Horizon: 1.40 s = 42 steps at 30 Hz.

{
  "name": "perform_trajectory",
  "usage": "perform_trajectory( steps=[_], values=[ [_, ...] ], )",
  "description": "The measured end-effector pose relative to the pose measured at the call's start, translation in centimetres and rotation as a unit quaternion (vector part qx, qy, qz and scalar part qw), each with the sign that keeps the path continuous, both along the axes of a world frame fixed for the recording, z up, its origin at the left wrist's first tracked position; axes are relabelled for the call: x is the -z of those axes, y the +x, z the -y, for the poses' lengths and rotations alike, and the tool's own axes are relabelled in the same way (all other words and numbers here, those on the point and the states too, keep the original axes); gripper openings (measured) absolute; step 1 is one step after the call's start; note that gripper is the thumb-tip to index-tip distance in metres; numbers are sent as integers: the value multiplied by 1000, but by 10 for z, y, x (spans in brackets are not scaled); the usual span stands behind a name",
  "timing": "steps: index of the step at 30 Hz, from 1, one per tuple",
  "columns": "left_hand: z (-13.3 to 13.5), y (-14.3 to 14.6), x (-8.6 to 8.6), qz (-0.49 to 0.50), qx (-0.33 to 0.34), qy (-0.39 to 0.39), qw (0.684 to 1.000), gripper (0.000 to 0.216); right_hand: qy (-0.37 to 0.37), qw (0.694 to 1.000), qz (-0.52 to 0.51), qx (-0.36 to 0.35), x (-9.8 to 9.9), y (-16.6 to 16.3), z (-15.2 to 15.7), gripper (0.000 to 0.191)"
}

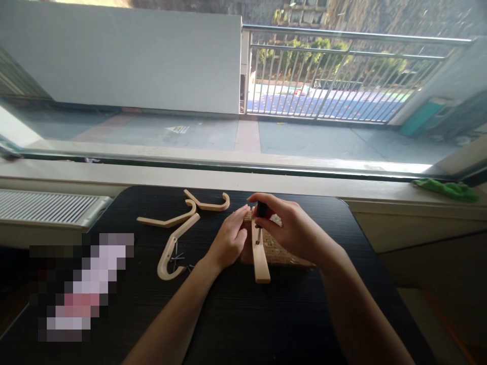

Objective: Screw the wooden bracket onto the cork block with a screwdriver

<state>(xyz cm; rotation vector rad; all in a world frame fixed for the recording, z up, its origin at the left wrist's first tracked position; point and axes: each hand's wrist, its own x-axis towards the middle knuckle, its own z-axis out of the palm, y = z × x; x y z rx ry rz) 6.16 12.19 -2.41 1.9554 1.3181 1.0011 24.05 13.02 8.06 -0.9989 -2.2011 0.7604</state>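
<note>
My right hand (279, 215) is closed round the black handle of a screwdriver (262, 209). The screwdriver stands nearly upright, its shaft reaching down to a screw hole in a pale wooden hook (261, 261). That hook lies across a brown block (279, 246) that looks wrapped in clear film, and its flat end juts past the block's near edge. My left hand (230, 238) rests at the block's left side with fingers stretched forward close to the hook. The hook's far end is partly hidden by my right hand.
Three more wooden hooks, one (165, 221) among them, lie to the left on the black table (152, 309). Several dark screws (177, 257) sit by the nearest. A blurred-out patch (91, 284) covers the table's left. Beyond are a windowsill (213, 175), a radiator (49, 205) and a green cloth (445, 190).
</note>
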Motion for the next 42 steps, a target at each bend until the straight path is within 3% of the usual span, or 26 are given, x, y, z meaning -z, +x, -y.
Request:
perform_trajectory(
  steps=[3, 6, 9, 12, 16, 24, 42],
  values=[
    [15, -10, -18, -61, 21, -16, 998, 56, -3, 1000, -2, 2, -1, 2, 0, 36],
    [41, -12, -33, -135, 7, -7, 991, 81, -6, 1000, 1, 7, -1, 3, 0, 35],
    [69, -2, -30, -169, -37, 29, 985, 104, -1, 1000, 6, 8, -1, 2, -1, 37],
    [88, 13, -13, -182, -64, 56, 980, 116, 5, 1000, 6, -1, 0, 0, 0, 38],
    [94, 26, 1, -186, -91, 81, 975, 103, 22, 1000, 15, -2, -1, -1, 3, 38],
    [95, 41, -1, -167, -152, 82, 971, 81, 26, 999, 18, -6, -1, -2, 2, 38],
    [100, 42, 1, -155, -129, 47, 978, 73, 37, 999, 22, -2, 2, 0, 1, 38]
  ],
)
